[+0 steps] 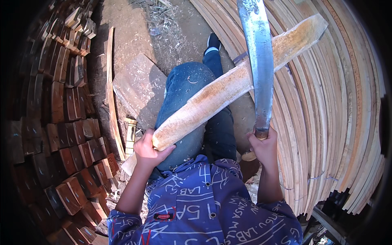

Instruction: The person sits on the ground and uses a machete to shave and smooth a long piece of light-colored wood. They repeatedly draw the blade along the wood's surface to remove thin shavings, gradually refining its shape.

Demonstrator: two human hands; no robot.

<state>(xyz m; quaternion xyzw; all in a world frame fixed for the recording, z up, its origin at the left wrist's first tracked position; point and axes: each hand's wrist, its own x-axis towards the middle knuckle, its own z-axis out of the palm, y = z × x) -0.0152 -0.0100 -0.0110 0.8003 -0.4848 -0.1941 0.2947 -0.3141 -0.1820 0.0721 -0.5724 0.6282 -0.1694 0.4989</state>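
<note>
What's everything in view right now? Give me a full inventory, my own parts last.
Plank: one, pale brown, in the left hand
Large knife: one, grey blade, in the right hand, crossing over the plank in the picture
Wood blocks: many, reddish-brown, stacked at left
Long strips: many, pale tan, stacked at right
Thin strip: one, tan, ground at left
Flat slab: one, grey-brown, ground
Banded object, kind unclear: one, yellowish, near the left hand
Shavings: many, pale, ground
Shoe: one, dark, top centre
Trousers: blue, centre
Shirt: blue, white markings, bottom
Hands: two, left, right
</note>
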